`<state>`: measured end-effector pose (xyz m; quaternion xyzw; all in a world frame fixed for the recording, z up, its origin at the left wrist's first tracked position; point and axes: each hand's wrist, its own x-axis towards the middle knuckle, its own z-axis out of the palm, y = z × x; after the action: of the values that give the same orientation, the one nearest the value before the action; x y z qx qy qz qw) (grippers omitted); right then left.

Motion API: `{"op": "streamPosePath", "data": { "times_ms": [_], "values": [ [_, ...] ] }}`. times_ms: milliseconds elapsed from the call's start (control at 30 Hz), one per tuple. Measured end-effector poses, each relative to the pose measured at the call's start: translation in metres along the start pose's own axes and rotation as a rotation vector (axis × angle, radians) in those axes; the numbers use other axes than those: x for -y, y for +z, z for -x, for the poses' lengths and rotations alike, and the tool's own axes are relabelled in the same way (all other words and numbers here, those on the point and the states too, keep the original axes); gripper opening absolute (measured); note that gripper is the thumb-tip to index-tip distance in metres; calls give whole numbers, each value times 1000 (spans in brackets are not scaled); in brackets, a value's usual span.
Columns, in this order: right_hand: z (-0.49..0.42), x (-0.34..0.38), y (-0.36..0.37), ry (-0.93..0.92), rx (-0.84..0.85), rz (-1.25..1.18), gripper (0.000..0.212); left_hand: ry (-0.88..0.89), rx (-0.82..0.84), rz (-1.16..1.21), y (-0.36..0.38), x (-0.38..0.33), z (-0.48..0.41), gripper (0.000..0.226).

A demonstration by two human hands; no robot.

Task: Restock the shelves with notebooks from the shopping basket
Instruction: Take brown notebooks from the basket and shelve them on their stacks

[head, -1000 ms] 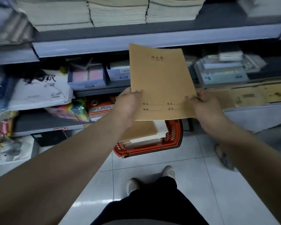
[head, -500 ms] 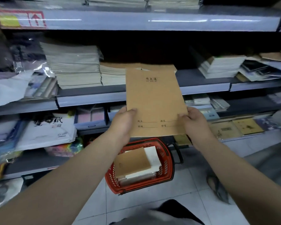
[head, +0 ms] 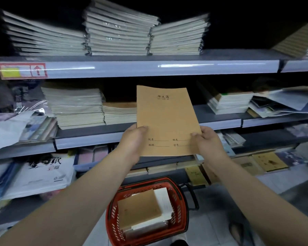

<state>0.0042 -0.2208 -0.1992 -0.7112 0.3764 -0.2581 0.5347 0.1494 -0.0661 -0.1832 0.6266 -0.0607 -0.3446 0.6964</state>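
both bare forearms reach forward. the left grip [head: 132, 142] pinches the lower left corner of a brown notebook [head: 164, 118], thumb on the front cover. the right grip [head: 208, 144] holds the lower right edge the same way, thumb on the cover. the notebook stands upright between the two grips, its front facing the camera, with printed characters near the top and blank ruled lines just above the thumbs.

straight below the grips, on the tiled floor [head: 212, 219], sits a red shopping basket [head: 179, 226]. inside it lies a stack of brown notebooks [head: 139, 210], with a white booklet [head: 163, 199] at the stack's right side.

just behind the grips runs the grey middle shelf [head: 89, 134]. up and left of the left grip, a low brown stack [head: 120, 112] lies on it, its right end hidden by the held notebook. touching that stack's left side is a taller pale stack [head: 75, 107]. up and right of the right grip, well apart, sits a smaller pile of books [head: 229, 103].

below and left of the left grip, a lower shelf carries a white packet [head: 43, 173] with black characters.

farthest, high above both grips, the upper shelf [head: 149, 68] bears a red-framed label [head: 23, 70] at its left end and wrapped stacks [head: 117, 32] side by side.
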Motion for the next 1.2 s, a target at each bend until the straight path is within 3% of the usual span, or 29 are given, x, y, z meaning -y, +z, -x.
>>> {"op": "streamPosePath", "data": {
  "times_ms": [500,800,933,1200],
  "values": [
    [-135,-4,-24,11,101,-35,20,-51,-144,-9,77,-22,-87,24],
    [-201,-22,-26,44,219,-55,26,-91,-275,-13,103,-18,-129,8],
    [-221,-26,-21,41,252,-78,25,-138,-347,-30,105,-15,-146,27],
    [-240,-41,-1,67,261,-84,25,-168,-352,19,97,-10,-166,27]
  ]
}}
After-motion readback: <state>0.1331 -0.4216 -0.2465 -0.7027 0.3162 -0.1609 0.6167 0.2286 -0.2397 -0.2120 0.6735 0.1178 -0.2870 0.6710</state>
